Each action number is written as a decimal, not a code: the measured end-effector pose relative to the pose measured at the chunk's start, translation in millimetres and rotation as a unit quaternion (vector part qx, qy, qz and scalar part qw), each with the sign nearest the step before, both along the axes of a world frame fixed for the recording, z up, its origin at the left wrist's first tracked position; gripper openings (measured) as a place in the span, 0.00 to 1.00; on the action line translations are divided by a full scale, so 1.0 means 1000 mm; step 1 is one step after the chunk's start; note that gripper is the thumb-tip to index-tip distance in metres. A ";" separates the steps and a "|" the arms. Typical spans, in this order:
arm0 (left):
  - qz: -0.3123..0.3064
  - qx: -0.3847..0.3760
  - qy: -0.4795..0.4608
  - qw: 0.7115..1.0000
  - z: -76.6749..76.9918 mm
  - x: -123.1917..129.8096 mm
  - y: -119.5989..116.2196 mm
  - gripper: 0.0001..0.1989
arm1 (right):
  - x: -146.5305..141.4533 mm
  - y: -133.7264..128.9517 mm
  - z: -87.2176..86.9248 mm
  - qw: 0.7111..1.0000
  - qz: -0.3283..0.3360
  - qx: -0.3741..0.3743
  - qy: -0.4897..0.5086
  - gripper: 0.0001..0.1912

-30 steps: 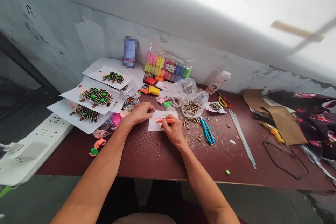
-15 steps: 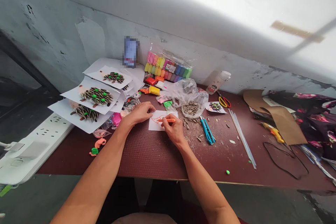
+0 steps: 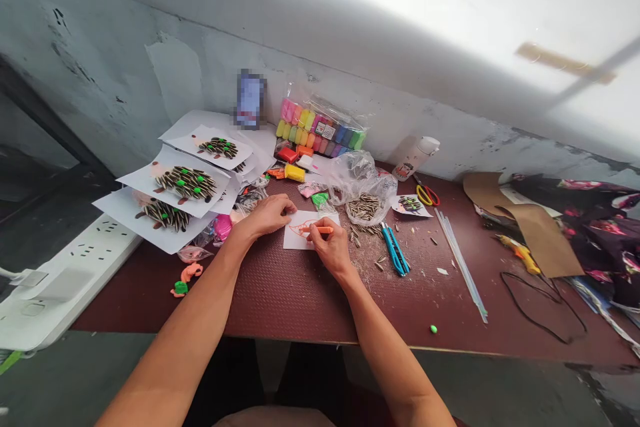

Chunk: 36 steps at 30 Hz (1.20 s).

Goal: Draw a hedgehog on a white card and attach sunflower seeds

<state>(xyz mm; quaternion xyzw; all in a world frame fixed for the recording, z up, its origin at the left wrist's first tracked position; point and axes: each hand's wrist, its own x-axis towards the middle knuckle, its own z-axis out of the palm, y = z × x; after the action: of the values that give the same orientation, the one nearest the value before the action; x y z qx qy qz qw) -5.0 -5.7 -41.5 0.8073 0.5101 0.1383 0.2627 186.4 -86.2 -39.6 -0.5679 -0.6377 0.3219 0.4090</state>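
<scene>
Scuffed pale plaster covers the wall (image 3: 215, 57) along the back edge of a dark red table (image 3: 290, 307). Between its middle and its back edge lies a small white card (image 3: 294, 241) bearing orange curved lines. Above the card, the right hand (image 3: 330, 247) has its fingers closed around an orange pen (image 3: 325, 230). At the card's left edge rests the left hand (image 3: 273, 215), fingers bent; whether they grip or merely press the card, I cannot tell. Toward the table's back left corner, paper sheets (image 3: 131, 180) overlap, carrying spiky, green-dotted hedgehog figures. Near the back edge stand a pack of coloured clay (image 3: 325, 128) and a white bottle (image 3: 416, 157). Right of the card are a plastic bag of striped seeds (image 3: 363, 207) and a blue cutter (image 3: 395, 250). One green ball (image 3: 433, 329) sits near the front edge.
</scene>
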 end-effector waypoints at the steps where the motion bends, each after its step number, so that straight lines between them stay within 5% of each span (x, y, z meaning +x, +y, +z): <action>1: 0.002 -0.001 -0.003 1.000 -0.001 0.000 0.000 0.15 | 0.000 0.000 0.000 1.000 0.001 -0.001 0.002 0.13; 36: 0.001 0.009 -0.003 1.000 -0.004 0.000 0.002 0.16 | -0.003 -0.002 0.002 1.000 0.010 0.014 0.000 0.14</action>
<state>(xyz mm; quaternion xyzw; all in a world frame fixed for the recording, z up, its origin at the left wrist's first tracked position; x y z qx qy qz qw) -5.3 -3.6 -45.5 0.8083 0.5093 0.1454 0.2571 183.6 -88.6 -37.5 -0.5553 -0.6479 0.3172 0.4138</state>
